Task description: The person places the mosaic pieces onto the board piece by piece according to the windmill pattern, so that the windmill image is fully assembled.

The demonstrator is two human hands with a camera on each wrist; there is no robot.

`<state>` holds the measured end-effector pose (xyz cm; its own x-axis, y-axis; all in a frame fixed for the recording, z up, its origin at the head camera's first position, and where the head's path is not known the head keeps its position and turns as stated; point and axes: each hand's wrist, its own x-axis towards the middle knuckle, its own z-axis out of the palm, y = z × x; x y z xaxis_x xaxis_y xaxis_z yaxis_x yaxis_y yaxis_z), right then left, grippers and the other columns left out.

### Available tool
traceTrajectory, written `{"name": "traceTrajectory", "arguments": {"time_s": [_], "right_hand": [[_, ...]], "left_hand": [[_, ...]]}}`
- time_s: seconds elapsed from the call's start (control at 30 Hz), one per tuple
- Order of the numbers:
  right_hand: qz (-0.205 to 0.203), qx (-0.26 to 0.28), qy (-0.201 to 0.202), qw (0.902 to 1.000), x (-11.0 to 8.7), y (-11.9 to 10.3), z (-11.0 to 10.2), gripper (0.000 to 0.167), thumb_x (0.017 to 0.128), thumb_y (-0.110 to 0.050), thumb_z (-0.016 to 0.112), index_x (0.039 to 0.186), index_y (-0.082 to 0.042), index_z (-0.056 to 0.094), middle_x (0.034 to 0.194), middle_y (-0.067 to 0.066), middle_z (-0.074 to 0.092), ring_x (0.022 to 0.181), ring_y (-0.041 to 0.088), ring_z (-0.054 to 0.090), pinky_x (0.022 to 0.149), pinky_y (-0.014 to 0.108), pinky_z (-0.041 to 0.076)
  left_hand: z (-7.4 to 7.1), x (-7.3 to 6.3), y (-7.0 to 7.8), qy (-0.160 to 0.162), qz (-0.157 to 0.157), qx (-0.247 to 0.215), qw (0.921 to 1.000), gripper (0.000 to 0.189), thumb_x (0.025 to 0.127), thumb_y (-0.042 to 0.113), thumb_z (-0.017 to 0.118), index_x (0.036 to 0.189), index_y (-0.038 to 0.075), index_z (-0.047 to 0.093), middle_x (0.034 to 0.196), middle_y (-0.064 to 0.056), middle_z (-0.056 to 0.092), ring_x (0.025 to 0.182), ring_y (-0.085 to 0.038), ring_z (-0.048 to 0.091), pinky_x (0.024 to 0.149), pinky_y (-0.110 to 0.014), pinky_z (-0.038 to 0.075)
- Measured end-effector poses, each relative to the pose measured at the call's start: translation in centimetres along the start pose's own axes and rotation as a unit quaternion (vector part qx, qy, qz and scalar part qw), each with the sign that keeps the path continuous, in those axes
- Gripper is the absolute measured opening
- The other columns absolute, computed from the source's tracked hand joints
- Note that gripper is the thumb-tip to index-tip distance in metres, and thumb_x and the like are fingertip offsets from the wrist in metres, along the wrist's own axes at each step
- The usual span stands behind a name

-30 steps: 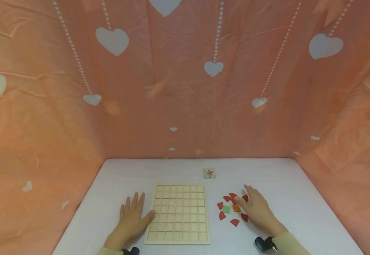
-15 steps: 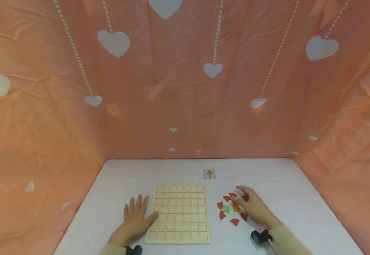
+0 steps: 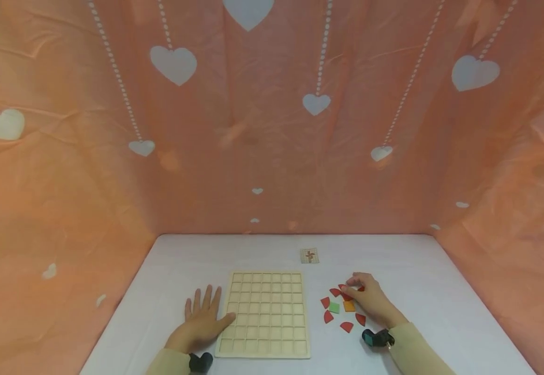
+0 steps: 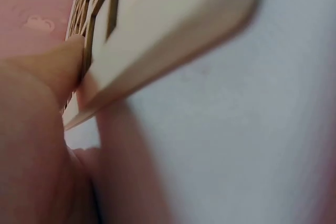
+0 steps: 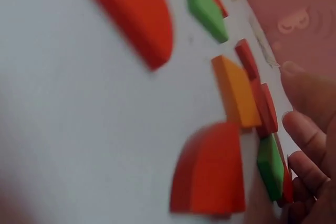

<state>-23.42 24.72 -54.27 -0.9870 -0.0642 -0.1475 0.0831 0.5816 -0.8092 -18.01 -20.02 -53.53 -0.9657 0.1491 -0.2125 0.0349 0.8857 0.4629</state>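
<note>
My left hand lies with fingers spread on the table, its thumb resting over the left edge of a wooden grid board. The thumb also shows against the board's rim in the left wrist view. To the right, my right hand reaches over a group of small blocks, thumb and fingers bent towards red quarter-circle blocks. No block is visibly held in it. An orange square block and a green square block lie beside it. In the right wrist view, another green block lies just under the fingers.
A small card with a red pattern on a grid lies behind the board. Several red blocks, one nearest the front, are scattered on the white table. An orange cloth with hearts surrounds the table.
My right hand has moved left and its fingers have drawn closer together over the red blocks. The left hand has shifted slightly right, its thumb further onto the board.
</note>
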Motion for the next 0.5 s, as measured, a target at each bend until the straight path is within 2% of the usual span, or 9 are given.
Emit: {"name": "traceTrajectory", "arguments": {"time_s": [0.23, 0.5], "right_hand": [[0.022, 0.017, 0.001, 0.9996, 0.12, 0.23, -0.11, 0.048, 0.086, -0.05, 0.068, 0.115, -0.012, 0.06, 0.15, 0.016, 0.033, 0.137, 0.039, 0.025, 0.108, 0.062, 0.024], [0.004, -0.012, 0.018, 0.9998, 0.45, 0.14, 0.23, 0.037, 0.087, -0.045, 0.07, 0.105, -0.013, 0.065, 0.147, 0.017, 0.034, 0.136, 0.039, 0.026, 0.108, 0.06, 0.026]], "left_hand": [[0.35, 0.33, -0.2, -0.001, -0.005, -0.001, 1.0, 0.095, 0.092, 0.064, 0.046, 0.152, -0.003, 0.015, 0.157, -0.03, -0.001, 0.139, -0.051, -0.014, 0.103, -0.063, -0.02], [0.29, 0.37, -0.34, 0.005, 0.001, -0.004, 1.0, 0.094, 0.092, 0.061, 0.048, 0.152, -0.004, 0.017, 0.156, -0.031, 0.0, 0.139, -0.052, -0.015, 0.102, -0.063, -0.023]]}}
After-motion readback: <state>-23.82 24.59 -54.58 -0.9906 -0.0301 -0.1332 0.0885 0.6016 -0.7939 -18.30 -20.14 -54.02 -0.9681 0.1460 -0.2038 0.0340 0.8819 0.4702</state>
